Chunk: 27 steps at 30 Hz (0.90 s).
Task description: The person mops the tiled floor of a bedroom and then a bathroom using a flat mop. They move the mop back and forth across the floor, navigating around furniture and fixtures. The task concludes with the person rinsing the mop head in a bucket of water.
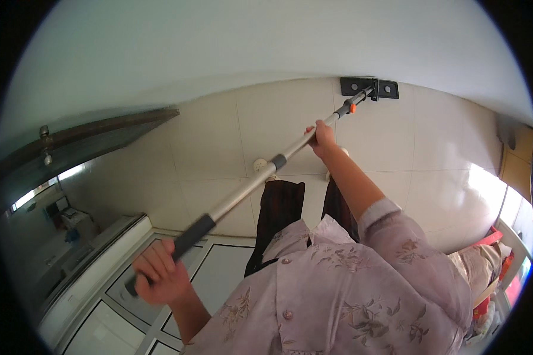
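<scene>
A flat mop with a telescopic metal handle runs slantwise across the view. My left hand is closed around the dark grip at its near end, at the lower left. Farther along, my right hand holds the metal pole below the orange catch. The black mop head lies at the foot of the pale wall, on the light tiled floor. Its underside is hidden.
An open door with a metal knob stands at the left. Behind me are white-framed glazed panels. At the right are a wooden cabinet and a white rack with bags. My feet stand between the wall and the panels.
</scene>
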{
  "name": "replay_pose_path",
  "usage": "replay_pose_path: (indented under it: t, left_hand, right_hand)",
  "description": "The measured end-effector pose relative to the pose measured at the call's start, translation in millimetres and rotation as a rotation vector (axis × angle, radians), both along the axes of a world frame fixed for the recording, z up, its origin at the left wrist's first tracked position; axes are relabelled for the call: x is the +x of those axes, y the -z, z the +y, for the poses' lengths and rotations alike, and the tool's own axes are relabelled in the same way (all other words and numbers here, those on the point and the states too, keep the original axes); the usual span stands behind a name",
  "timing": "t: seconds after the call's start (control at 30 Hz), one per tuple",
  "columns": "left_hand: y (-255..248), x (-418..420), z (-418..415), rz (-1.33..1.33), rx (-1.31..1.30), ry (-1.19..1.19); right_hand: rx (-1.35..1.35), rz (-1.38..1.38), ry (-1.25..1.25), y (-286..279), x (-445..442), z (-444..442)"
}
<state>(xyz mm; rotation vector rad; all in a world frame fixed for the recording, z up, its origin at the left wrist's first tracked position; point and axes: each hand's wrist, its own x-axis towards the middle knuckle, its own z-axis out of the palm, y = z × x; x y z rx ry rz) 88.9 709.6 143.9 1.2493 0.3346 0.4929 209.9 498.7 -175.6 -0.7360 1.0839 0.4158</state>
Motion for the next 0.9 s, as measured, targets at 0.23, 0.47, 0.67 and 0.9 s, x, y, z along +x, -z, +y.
replay_pose_path:
  t: [0.23, 0.47, 0.67, 0.9]
  left_hand:
    - [-30, -60, 160, 0.133, 0.302, -0.277]
    - [-135, -131, 202, -0.041, 0.375, -0.616]
    - [-155, -119, 205, -0.174, 0.422, -0.710]
    - [-154, -84, 225, 0.009, 0.325, -0.026]
  right_hand:
    - [0.025, -0.063, -0.385, -20, -40, 183]
    - [0.414, 0.219, -0.433, -110, -81, 386]
    - [0.804, 0.107, -0.466, -99, -89, 425]
    - [0.839, -0.009, -0.152, -92, -52, 285]
